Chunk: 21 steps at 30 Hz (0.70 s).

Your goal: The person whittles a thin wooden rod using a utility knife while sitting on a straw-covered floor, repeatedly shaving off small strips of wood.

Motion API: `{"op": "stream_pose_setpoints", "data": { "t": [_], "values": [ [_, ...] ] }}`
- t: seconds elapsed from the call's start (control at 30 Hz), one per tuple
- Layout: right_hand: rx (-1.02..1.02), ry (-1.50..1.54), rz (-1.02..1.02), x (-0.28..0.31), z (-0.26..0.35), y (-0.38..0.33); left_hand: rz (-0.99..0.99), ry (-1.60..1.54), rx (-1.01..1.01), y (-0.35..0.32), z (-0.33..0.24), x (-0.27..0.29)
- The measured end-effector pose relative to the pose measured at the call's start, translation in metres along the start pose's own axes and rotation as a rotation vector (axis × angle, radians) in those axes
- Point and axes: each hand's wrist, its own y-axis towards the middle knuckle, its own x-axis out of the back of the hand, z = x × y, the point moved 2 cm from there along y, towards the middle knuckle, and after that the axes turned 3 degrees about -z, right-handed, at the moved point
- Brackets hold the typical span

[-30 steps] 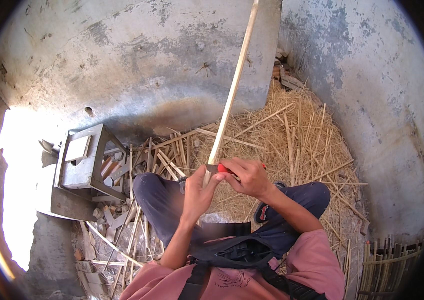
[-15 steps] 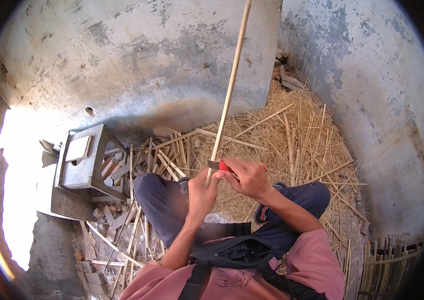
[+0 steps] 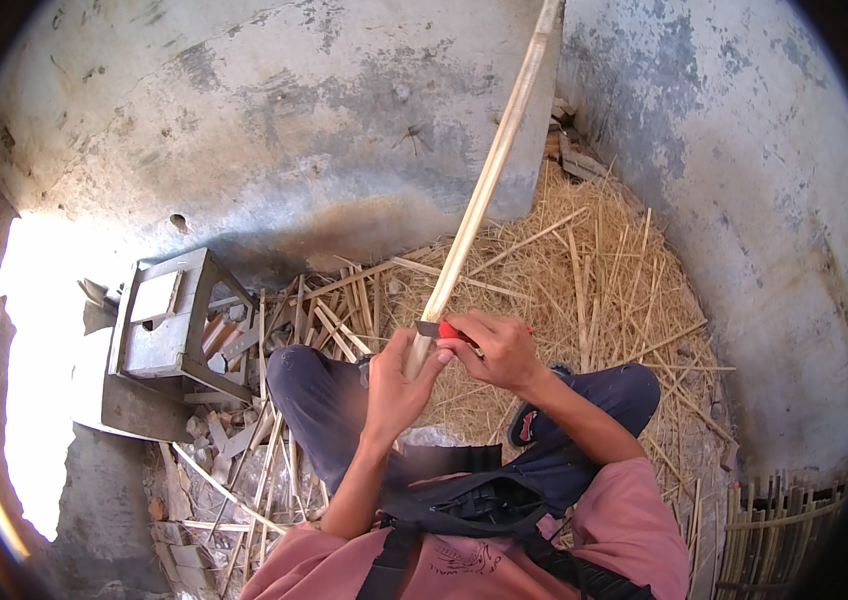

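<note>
A long pale strip, likely split bamboo, slants up and to the right from my hands, past the top of the picture. My left hand is closed around its lower end. In my right hand is a knife with a red handle; the fingers wrap the handle. Its short dark blade lies across the strip just above my left hand. The thumbs of both hands are close together beside the blade.
Straw-like shavings and loose strips cover the floor ahead. At the left a worn wooden stool lies on its side near rubble. Plastered walls rise ahead and right. Upright sticks stand at the lower right.
The strip has turned so a wider, flatter face shows, and its upper end has swung to the right. My left hand has shifted slightly; the knife stays nearly in place.
</note>
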Motion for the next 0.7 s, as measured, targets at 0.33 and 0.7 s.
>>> {"op": "stream_pose_setpoints", "data": {
  "t": [0.33,0.7],
  "values": [
    [0.042,0.011,-0.027,0.002,0.0,0.0,-0.009,-0.01,-0.042,-0.002,0.0,-0.001],
    [0.027,-0.061,-0.06,0.002,0.007,0.001,-0.094,-0.007,0.012,-0.003,-0.011,-0.007]
  ]
}}
